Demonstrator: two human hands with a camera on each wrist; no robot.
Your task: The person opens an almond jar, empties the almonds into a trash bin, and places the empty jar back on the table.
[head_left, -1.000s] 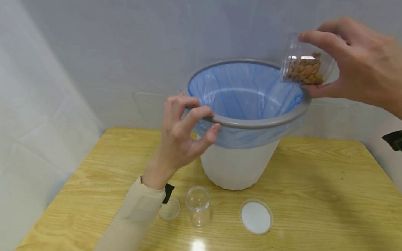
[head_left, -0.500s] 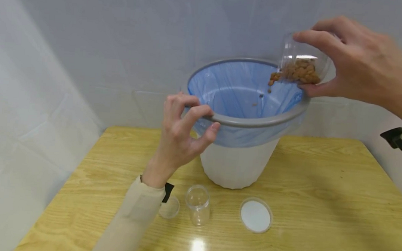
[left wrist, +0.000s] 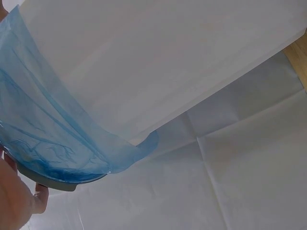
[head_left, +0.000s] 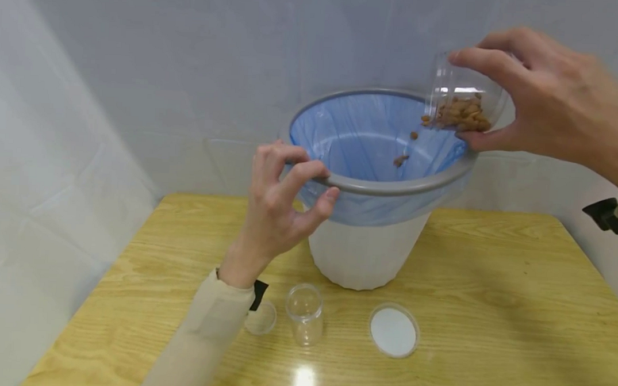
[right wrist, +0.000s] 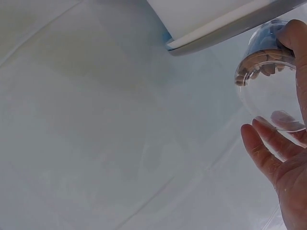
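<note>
Yellow wood grain covers the table (head_left: 490, 316), with a bright glare spot at its near edge. Closest to the viewer on it lie three clear plastic pieces in a row: a small clear lid (head_left: 260, 319) partly hidden by the beige sleeve (head_left: 204, 338), an empty small jar (head_left: 304, 314) standing upright just beside it, and a larger round lid (head_left: 393, 331) with a white inside, lying flat a little to the right.

Behind them stands the white bin (head_left: 363, 250), lined with a blue bag (head_left: 363, 138) folded over and held under a grey rim ring (head_left: 392, 188). The left hand (head_left: 277, 206) grips the near left part of that ring, fingers curled over the top and thumb pressed from below; the left wrist view shows the bag's overhang and a fingertip at the ring's underside.

Farther back and higher, the right hand (head_left: 546, 102) holds a clear jar (head_left: 463, 99) tipped on its side over the bin's far right edge, mouth toward the opening, pinched between the forefinger on top and the thumb beneath. Brown nuts (head_left: 460, 114) crowd at the mouth of it, and a few loose nuts (head_left: 401, 159) are in the air over the blue liner. White sheeting (head_left: 138, 64) hangs behind everything.
</note>
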